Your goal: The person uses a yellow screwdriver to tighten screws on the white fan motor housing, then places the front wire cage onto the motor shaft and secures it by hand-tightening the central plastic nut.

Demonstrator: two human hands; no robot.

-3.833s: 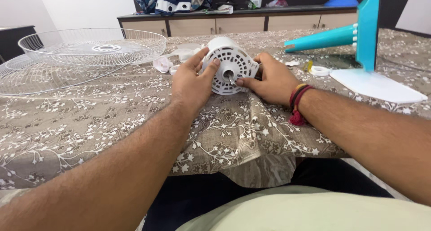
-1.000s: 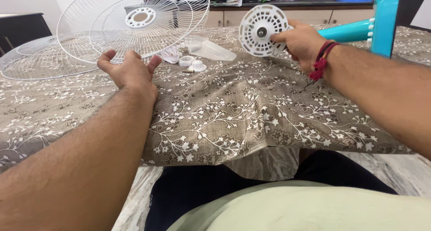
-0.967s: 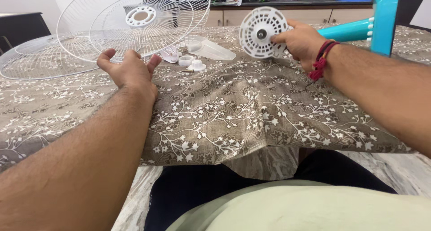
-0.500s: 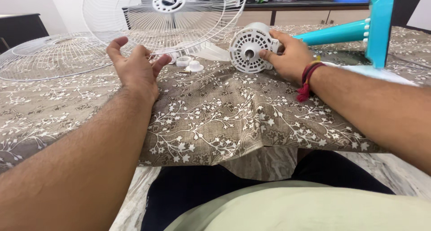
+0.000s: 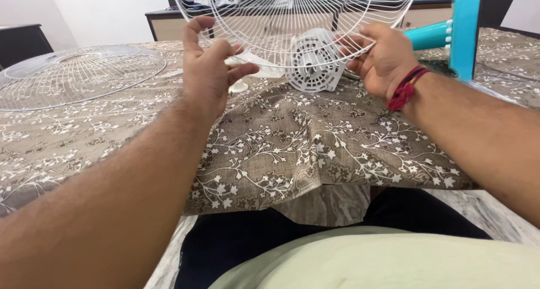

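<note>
Tablecloth (image 5: 315, 148), brown and floral, covers table; wooden sideboard (image 5: 169, 25) behind.

Glossy white wire guard (image 5: 292, 19) — matt plastic motor housing (image 5: 313, 64), printed cloth (image 5: 292, 137).

Single head-worn view, no second camera to overlap. Looks forward and down from a seated person's eye level, across the table (image 5: 112, 148) from its near edge toward the far edge. Close range: forearms fill the lower frame. Top of frame cuts the lifted wire fan guard (image 5: 292, 19); far wall barely shown, probably a sideboard (image 5: 163, 25) there.
</note>
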